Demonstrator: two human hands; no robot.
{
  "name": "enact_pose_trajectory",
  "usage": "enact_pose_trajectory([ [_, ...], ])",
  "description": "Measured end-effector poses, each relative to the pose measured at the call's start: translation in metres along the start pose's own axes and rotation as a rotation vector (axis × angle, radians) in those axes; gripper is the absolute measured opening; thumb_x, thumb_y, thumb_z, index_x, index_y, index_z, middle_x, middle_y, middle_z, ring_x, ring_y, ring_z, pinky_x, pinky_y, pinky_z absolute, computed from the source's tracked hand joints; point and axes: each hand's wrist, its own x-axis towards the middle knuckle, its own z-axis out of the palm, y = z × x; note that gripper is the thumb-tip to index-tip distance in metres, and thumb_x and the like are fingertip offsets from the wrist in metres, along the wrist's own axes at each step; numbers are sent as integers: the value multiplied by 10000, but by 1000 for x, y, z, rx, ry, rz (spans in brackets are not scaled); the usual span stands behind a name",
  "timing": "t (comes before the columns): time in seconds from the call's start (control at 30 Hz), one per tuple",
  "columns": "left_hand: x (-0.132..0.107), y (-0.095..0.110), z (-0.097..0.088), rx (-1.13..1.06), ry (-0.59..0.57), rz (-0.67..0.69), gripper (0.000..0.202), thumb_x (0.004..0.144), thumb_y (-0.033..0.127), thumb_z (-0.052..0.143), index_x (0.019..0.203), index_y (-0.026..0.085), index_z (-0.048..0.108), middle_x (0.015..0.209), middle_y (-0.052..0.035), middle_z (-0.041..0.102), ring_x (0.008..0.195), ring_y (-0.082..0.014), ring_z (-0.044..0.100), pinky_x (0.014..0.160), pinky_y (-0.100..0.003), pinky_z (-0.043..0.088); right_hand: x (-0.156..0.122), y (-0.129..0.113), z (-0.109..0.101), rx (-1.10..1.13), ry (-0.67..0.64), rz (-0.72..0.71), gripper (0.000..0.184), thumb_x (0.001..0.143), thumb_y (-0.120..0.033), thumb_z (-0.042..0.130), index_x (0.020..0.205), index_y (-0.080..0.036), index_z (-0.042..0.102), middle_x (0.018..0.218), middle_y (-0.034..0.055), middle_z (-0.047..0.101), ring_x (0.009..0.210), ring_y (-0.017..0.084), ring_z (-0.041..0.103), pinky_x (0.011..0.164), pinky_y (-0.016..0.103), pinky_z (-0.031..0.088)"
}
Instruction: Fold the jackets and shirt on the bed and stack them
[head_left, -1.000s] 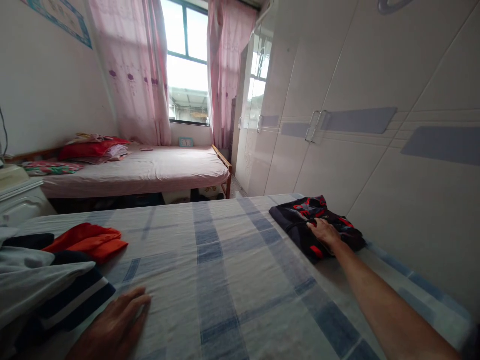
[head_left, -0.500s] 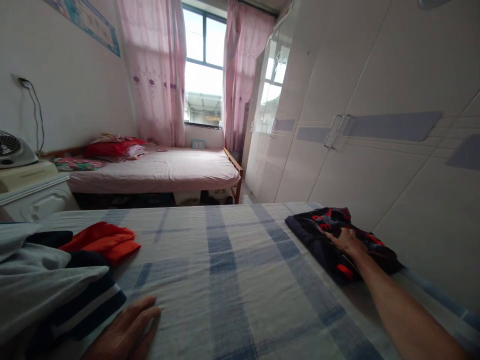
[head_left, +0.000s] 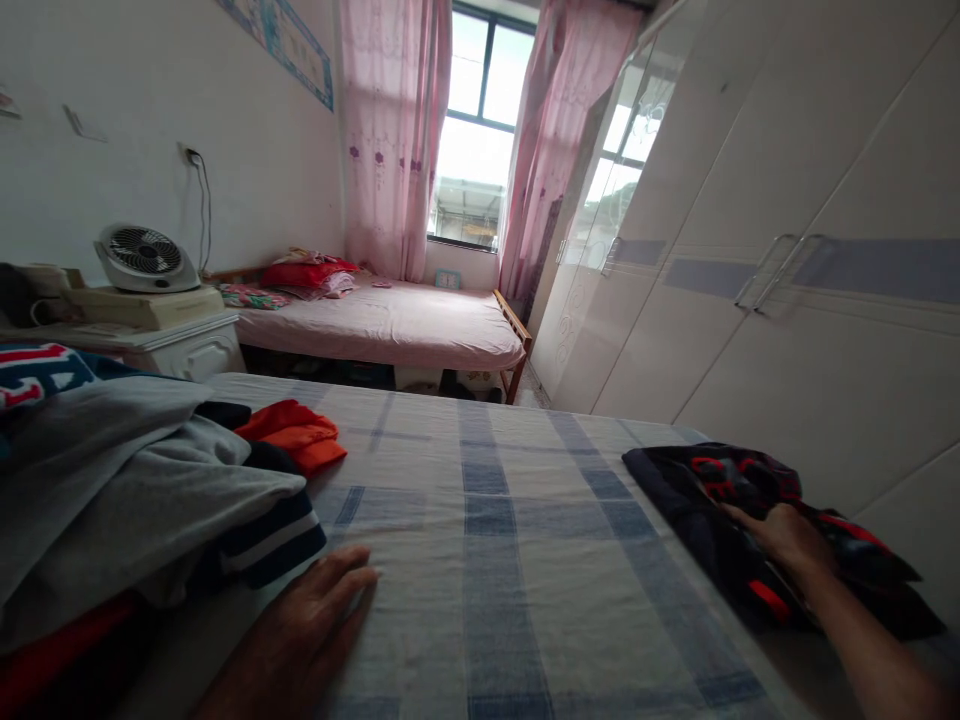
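Observation:
My right hand (head_left: 784,535) lies flat, fingers stretched out, on a folded black garment with red print (head_left: 720,500) at the right side of the bed. My left hand (head_left: 315,610) rests open, palm down, on the blue-checked bed sheet (head_left: 510,520), just beside a heap of clothes (head_left: 135,490). The heap holds a grey top, a navy piece with white stripes and an orange garment (head_left: 296,435) at its far edge.
A white wardrobe (head_left: 787,300) with metal handles runs along the right. A second bed with a pink sheet (head_left: 390,325) stands under the window with pink curtains. A white nightstand (head_left: 180,345) at left carries a small fan (head_left: 142,255).
The view has swung to the left, so the heap, nightstand and fan now show more. Both hands stay where they were on the sheet and the black garment.

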Motion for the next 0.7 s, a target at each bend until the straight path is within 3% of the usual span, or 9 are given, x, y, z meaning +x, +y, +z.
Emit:
enact_pose_trajectory([
  [0.13, 1, 1, 0, -37, -51, -20, 239, 845, 314, 511, 1040, 274, 644, 1185, -28, 639, 1059, -185, 620, 906, -262, 506, -39, -11, -10, -75, 45, -4, 566, 813, -584, 291, 1122, -203, 573, 1076, 237, 591, 922, 405, 609, 683, 497, 467],
  [0.27, 2, 0, 1, -68, -49, -8, 240, 852, 326, 501, 1032, 254, 643, 1180, -43, 636, 1065, -192, 613, 921, -279, 497, -63, -53, -45, 38, 195, -185, 482, 842, -478, 306, 1083, -144, 556, 1041, 200, 610, 942, 362, 595, 796, 461, 457],
  [0.37, 1, -2, 6, -92, -33, -30, 238, 859, 328, 489, 1026, 257, 643, 1180, -44, 632, 1071, -195, 607, 938, -299, 489, -82, -112, -91, 266, 298, -358, 363, 826, -430, 406, 997, -158, 575, 926, 140, 642, 894, 287, 597, 839, 385, 440],
  [0.47, -1, -3, 10, -125, -31, -45, 236, 865, 322, 476, 1016, 253, 643, 1176, -55, 627, 1078, -201, 600, 936, -316, 490, -111, -176, -151, 522, 306, -532, 237, 800, -392, 503, 909, -200, 589, 807, 45, 628, 756, 199, 574, 766, 320, 443],
  [0.53, -1, -4, 10, -156, -36, -57, 235, 867, 313, 470, 1026, 253, 634, 1177, -57, 622, 1077, -200, 599, 929, -318, 494, -133, -211, -196, 685, 383, -561, 189, 790, -376, 541, 865, -208, 584, 698, -11, 571, 655, 154, 525, 692, 289, 435],
  [0.63, 0, 1, 2, -216, 26, -93, 269, 876, 305, 456, 1111, 253, 576, 1198, -58, 598, 1077, -195, 598, 912, -325, 504, -159, -244, -255, 934, 601, -595, 155, 809, -342, 544, 856, -198, 571, 687, -42, 514, 636, 115, 483, 649, 257, 414],
  [0.7, 3, 10, -11, -257, 133, -107, 321, 887, 309, 447, 1198, 252, 501, 1244, -67, 558, 1113, -199, 574, 917, -340, 500, -171, -255, -278, 1023, 676, -628, 156, 809, -331, 551, 863, -186, 574, 713, -45, 514, 653, 104, 482, 647, 249, 408],
])
